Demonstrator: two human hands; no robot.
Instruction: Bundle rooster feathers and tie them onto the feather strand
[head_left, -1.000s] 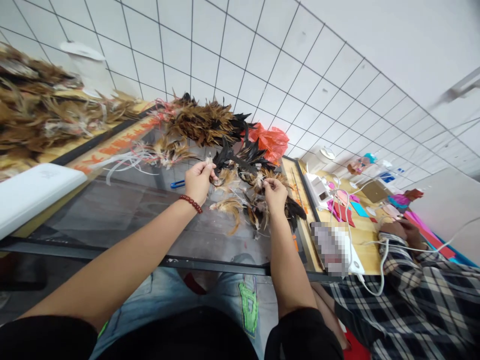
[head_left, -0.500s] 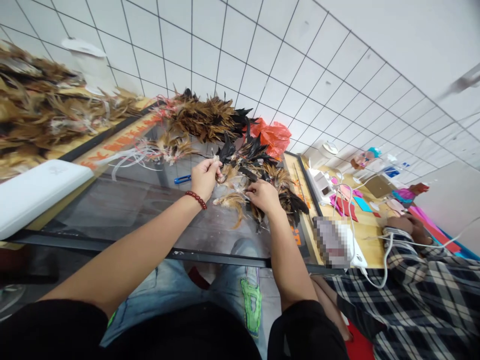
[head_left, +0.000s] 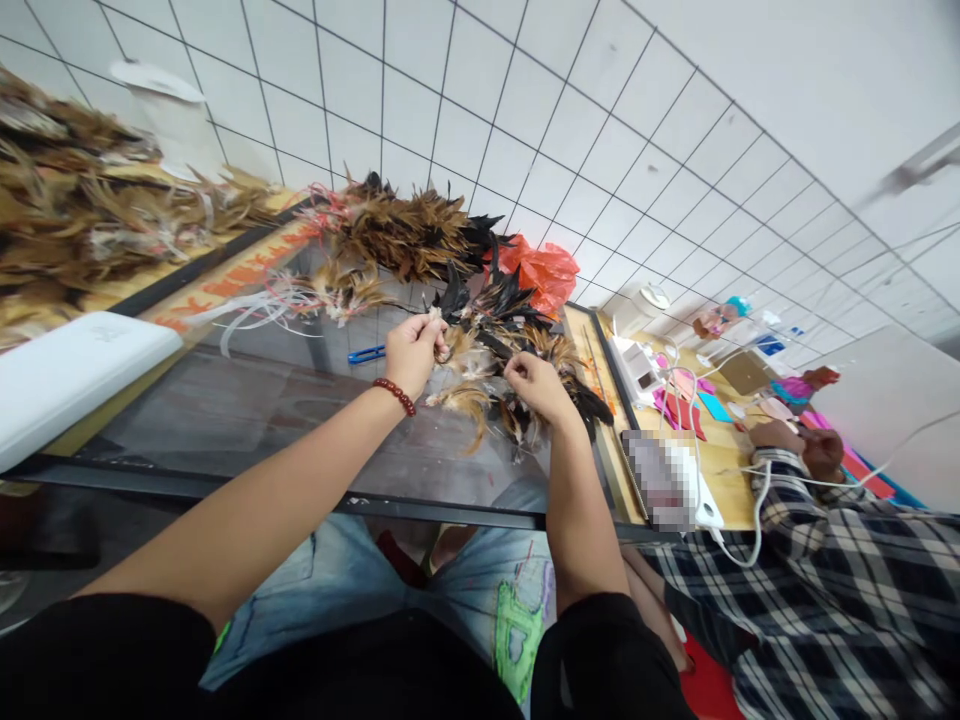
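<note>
My left hand [head_left: 415, 358], with a string of red-brown beads [head_left: 395, 396] at its wrist, is closed on the pale ends of some feathers, with dark tips [head_left: 453, 292] just beyond the fingers. To its right, my right hand [head_left: 541, 387] is pinched above the loose pile of brown and black feathers [head_left: 585, 402]; anything between its fingertips is too small to make out. A tan feather [head_left: 466, 400] lies on the dark tabletop [head_left: 300, 430] between the two hands. A blue cutter [head_left: 367, 355] rests left of my left hand.
Behind lie a thick feather bundle [head_left: 412, 232] and a red plastic bag [head_left: 541, 273]. White strips [head_left: 262, 308] and a white box-shaped device [head_left: 82, 380] are left. A co-worker's hands [head_left: 795, 445] are at the right table, among cables and coloured pieces [head_left: 681, 412].
My right hand has shifted slightly right and up from the feather pile. My left hand stays nearly in place. The co-worker's hands have moved a little left.
</note>
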